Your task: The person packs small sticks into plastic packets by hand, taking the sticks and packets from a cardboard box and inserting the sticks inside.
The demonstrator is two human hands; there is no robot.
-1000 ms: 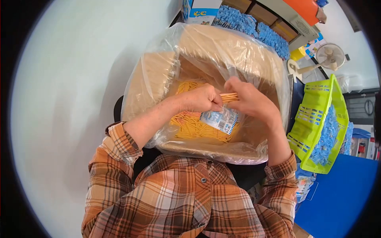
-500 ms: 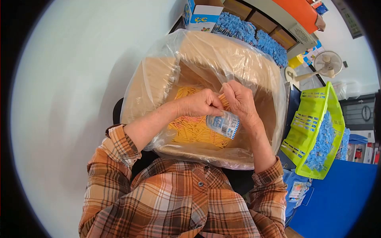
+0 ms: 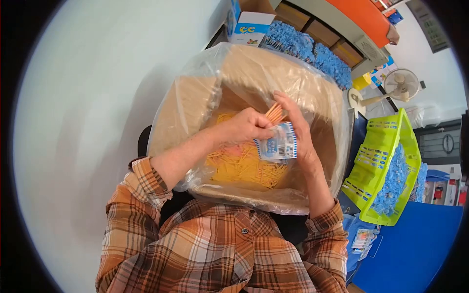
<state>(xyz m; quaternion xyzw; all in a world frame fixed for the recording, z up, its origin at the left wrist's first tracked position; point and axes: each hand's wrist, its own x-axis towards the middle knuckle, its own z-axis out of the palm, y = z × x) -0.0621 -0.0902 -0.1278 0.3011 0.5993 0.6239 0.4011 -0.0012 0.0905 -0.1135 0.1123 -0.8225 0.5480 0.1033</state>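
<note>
Over a box lined with clear plastic, my left hand (image 3: 245, 125) is closed in a pinch at the upper left edge of a small blue and white packet (image 3: 279, 146). My right hand (image 3: 299, 131) curves around the packet's right side, its palm behind it and its fingers reaching above. A bundle of thin orange sticks (image 3: 275, 113) pokes out at the packet's top, between both hands. How far the sticks reach inside is hidden. Below lies a heap of loose yellow sticks (image 3: 244, 168) with some pinkish ones.
The cardboard box (image 3: 264, 56) with its plastic liner stands against my lap. At right, a lime-green basket (image 3: 376, 166) holds blue packets (image 3: 393, 183) beside a blue panel (image 3: 415, 244). Behind are more blue packets (image 3: 290, 41), an open carton (image 3: 249, 29) and a fan (image 3: 401, 84).
My right hand has loosened from a closed grip near the packet's top, its fingers now straighter. More of the orange sticks show, and the packet has turned more upright.
</note>
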